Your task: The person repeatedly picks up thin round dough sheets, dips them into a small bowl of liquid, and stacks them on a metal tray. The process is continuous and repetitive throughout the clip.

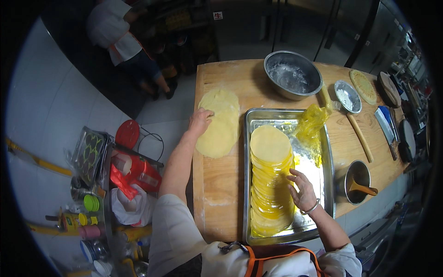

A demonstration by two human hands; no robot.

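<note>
A long oval sheet of pale yellow dough [218, 138] lies flat at the left edge of the wooden table. My left hand [200, 122] rests at its left side with fingers curled; whether they pinch the dough is hidden. Before me sits a rectangular metal tray [246, 173] with a row of overlapping round dough wrappers [271, 142], glossy with yellow oil. My right hand [303, 190], a bracelet on its wrist, hovers at the row's right side with fingers apart and nothing held. A crumpled oily plastic bag [311, 119] hangs over the tray's far right corner.
On the wooden table [221, 194] stand a floury metal bowl [290, 78], a long-handled scoop with white powder [346, 98], a flatbread [362, 87], a cleaver [385, 121] and a metal pot with a ladle [353, 180]. A laden shelf [112, 204] stands left; a person [114, 34] is behind.
</note>
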